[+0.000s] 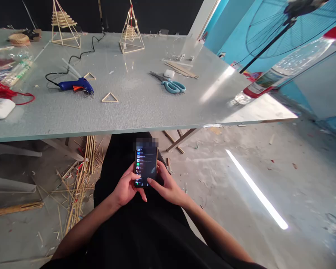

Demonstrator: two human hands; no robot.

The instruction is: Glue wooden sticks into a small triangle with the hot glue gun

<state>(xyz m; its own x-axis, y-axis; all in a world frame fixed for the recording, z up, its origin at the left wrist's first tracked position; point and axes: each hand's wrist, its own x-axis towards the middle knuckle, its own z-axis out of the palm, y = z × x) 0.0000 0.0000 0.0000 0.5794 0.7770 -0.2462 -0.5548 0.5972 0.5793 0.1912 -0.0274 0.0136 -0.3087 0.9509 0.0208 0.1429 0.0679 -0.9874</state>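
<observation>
Over my lap, just below the table's front edge, a smartphone (pixel 145 164) with a dark list on its lit screen is held upright between both hands. My left hand (pixel 126 188) grips its left side, thumb over the lower screen. Along the right edge wraps my right hand (pixel 166 185), its thumb at the bottom of the screen. On the table beyond lie a blue glue gun (pixel 75 86), a small stick triangle (pixel 110 98) and scissors with light blue handles (pixel 172 85). A white earbud case (pixel 168 73) sits against the scissors.
Two stick pyramids (pixel 131 37) stand at the back of the table (pixel 145 112). A large plastic bottle (pixel 282 71) is at the right end, near a fan (pixel 294 22). Red string (pixel 2 91) lies at left. Bamboo sticks (pixel 78 194) litter the floor beside a plastic stool (pixel 14 160).
</observation>
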